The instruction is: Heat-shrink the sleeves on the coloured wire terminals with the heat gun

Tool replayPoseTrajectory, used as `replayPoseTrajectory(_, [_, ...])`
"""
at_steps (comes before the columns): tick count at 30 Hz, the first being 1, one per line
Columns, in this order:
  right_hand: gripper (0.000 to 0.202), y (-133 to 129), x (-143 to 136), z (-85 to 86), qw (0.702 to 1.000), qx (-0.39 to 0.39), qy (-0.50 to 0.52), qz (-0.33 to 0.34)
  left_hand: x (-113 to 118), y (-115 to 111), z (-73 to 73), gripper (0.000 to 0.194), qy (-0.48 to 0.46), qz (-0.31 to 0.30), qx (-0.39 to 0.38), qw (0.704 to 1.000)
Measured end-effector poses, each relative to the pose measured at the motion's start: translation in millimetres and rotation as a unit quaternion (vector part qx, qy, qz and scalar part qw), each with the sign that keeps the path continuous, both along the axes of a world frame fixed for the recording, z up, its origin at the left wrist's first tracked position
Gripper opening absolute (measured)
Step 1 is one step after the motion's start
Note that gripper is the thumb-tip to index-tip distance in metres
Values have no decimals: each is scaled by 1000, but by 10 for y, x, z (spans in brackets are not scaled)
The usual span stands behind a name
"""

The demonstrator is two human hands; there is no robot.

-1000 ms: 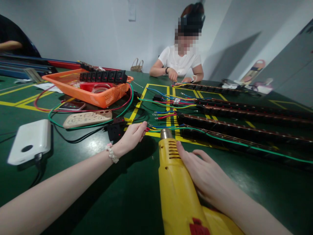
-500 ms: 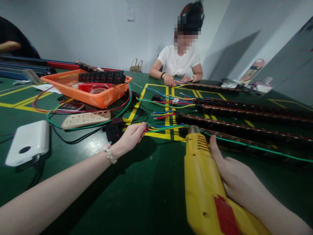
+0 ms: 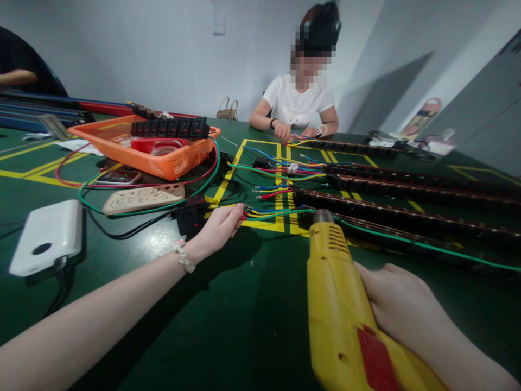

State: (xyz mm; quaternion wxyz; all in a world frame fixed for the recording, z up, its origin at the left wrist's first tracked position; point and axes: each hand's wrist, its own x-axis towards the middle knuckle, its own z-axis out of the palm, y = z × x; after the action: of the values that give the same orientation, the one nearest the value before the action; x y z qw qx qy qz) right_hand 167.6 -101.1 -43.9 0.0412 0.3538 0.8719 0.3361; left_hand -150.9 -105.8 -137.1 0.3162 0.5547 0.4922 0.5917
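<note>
My left hand (image 3: 223, 225) is closed in a pinch on the ends of several coloured wires (image 3: 277, 213), which run right to a long black strip. My right hand (image 3: 401, 296) is wrapped round a yellow heat gun (image 3: 336, 293) with a red label. The gun's metal nozzle (image 3: 323, 215) points away from me, close beside the green wire and the near strip's end. Farther back, another bundle of wires with ring terminals (image 3: 271, 192) comes out of a second strip (image 3: 366, 209).
An orange basket (image 3: 163, 166) holding a black socket strip stands at the left. Near it lie a phone (image 3: 118, 177), a beige board (image 3: 143, 199) and a white power bank (image 3: 48, 237). A person in white (image 3: 300, 103) handles wires across the table; another person's arm shows far left.
My right thumb, raised beside the heat gun before, has come down against its body. My left hand and the wires look almost the same.
</note>
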Motion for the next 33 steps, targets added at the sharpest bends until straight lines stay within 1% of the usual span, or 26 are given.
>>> replayPoseTrajectory(2, [30,12,-5,-47,998,-23,33,-51,0,8,-5,54,-6,0,-1,1000])
replayPoseTrajectory(4, [30,7,-46,-65,991,-69,58,-102,2,14,-5,54,-13,0,-1,1000])
replayPoseTrajectory(6, [27,-19,-144,-44,984,-114,55,-121,6,16,1,54,-14,0,-2,1000])
replayPoseTrajectory(9, [28,-91,-385,19,977,-156,41,-137,7,13,10,55,-3,4,-5,1000])
replayPoseTrajectory(10, [30,-117,-475,35,969,-191,36,-153,6,13,9,55,1,7,-4,1000])
replayPoseTrajectory(11, [30,-141,-560,42,963,-209,35,-163,4,13,6,55,6,10,-4,1000])
replayPoseTrajectory(15, [32,-204,-810,6,961,-235,18,-145,-5,23,-10,55,9,21,3,1000])
replayPoseTrajectory(20, [30,-267,-961,-51,960,-256,-22,-113,-12,22,1,56,24,35,0,999])
replayPoseTrajectory(25, [28,-345,-1051,-73,963,-244,-45,-100,-15,22,-9,56,10,29,2,1000])
replayPoseTrajectory(33, [31,-358,-1096,-81,955,-258,-75,-122,-9,26,-19,56,2,22,4,1000])
